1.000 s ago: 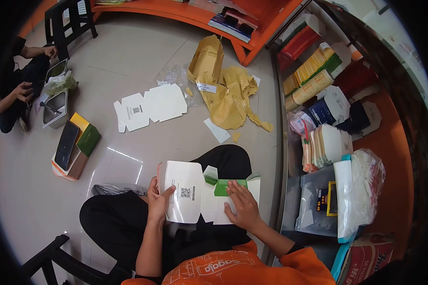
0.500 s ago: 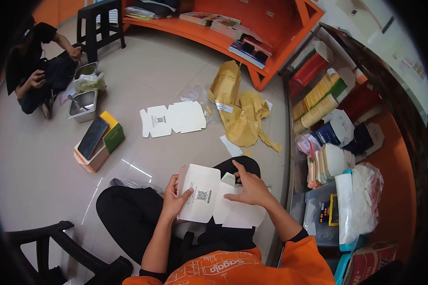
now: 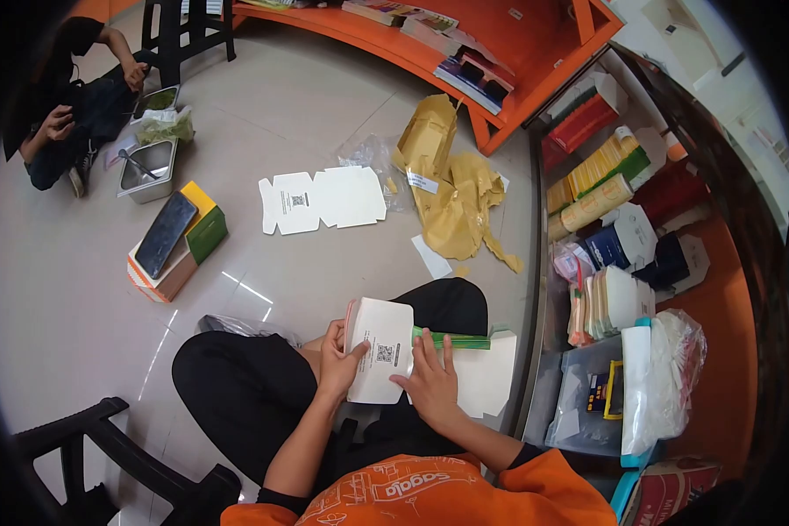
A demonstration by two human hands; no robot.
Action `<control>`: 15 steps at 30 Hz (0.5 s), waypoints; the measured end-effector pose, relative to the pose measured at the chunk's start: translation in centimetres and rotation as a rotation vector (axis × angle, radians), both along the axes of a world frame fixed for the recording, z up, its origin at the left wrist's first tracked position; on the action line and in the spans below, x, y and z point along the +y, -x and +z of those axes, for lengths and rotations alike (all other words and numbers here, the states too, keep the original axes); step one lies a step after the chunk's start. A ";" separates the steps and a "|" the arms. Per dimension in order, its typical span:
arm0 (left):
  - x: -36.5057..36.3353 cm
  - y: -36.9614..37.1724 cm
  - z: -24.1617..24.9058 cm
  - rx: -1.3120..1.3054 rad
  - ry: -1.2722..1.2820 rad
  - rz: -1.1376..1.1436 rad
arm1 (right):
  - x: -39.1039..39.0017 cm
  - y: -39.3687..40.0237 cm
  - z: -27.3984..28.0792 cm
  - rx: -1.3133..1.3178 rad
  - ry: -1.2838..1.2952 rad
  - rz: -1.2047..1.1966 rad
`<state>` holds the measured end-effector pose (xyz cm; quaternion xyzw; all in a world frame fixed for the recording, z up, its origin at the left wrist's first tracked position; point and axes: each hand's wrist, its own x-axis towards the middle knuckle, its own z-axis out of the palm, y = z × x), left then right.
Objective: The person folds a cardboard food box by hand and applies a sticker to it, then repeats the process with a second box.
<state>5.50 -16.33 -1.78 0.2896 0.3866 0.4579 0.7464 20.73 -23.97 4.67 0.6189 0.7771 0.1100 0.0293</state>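
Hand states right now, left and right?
Left hand: closed on the left edge of the white carton, thumb on its printed face.
Right hand: open, fingers extended over the carton, fingertips near the green strip.

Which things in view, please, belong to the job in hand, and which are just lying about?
Seemingly part of the job:
white card in the left hand
green strip by the right hand
perhaps the flat card on the floor

Apparently lying about:
phone
torn brown paper
white slip
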 end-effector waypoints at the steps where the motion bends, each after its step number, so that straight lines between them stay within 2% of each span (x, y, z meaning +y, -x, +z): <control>1: 0.2 0.2 0.3 -0.003 0.022 -0.011 | 0.2 0.2 -0.2 -0.027 -0.009 0.001; 6: 0.5 0.8 0.4 -0.018 0.003 -0.074 | 2.4 0.0 4.4 0.134 0.081 -0.065; 9: -0.2 0.1 0.1 -0.057 -0.020 -0.136 | 4.9 -0.8 8.1 0.346 -0.052 -0.011; 12: -0.8 -1.3 -0.6 -0.079 -0.086 -0.159 | 6.1 -1.3 7.8 0.544 0.108 -0.098; 15: -1.2 -2.5 -1.0 0.051 -0.347 0.040 | 7.0 -2.5 4.5 0.570 0.198 -0.088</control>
